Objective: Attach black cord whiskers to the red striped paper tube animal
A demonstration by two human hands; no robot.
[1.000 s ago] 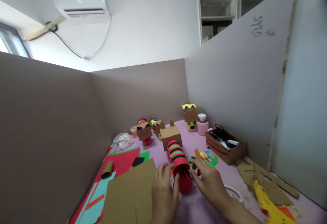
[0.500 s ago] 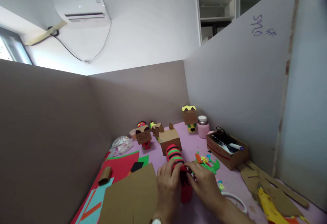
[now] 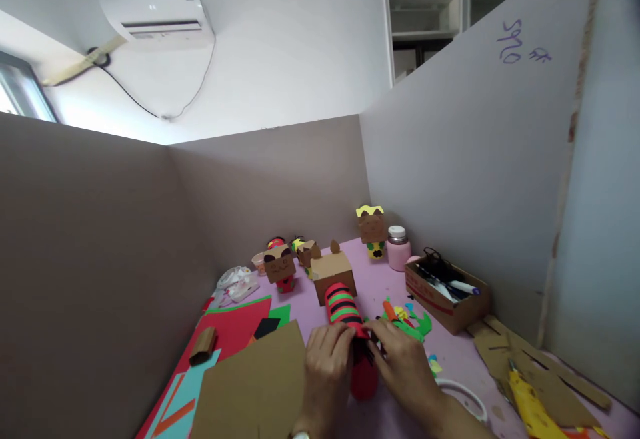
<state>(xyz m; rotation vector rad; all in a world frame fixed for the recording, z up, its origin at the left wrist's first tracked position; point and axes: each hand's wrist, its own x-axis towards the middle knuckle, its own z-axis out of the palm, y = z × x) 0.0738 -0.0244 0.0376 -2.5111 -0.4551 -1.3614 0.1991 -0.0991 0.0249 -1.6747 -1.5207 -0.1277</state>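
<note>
Both my hands grip the red paper tube (image 3: 356,345) | left hand (image 3: 324,372) wraps its left side, beside the cardboard sheet (image 3: 253,392) | tube lies on the pink table (image 3: 453,359), green-and-black striped end away from me | right hand (image 3: 405,369) pinches its right side | marker box (image 3: 447,292) far right.

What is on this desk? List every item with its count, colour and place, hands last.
Paper tube: one, red with green and black stripes, centre.
Cardboard box figures: several, brown, behind the tube.
Bottle: one, pink, far right.
Cardboard box of pens: one, brown, right.
Cardboard sheet: one, brown, front left.
Paper sheets: red, green and blue, left.
Paper scraps: green, orange and yellow, right of the tube.
Table: pink.
Left hand: on the tube.
Right hand: on the tube.
</note>
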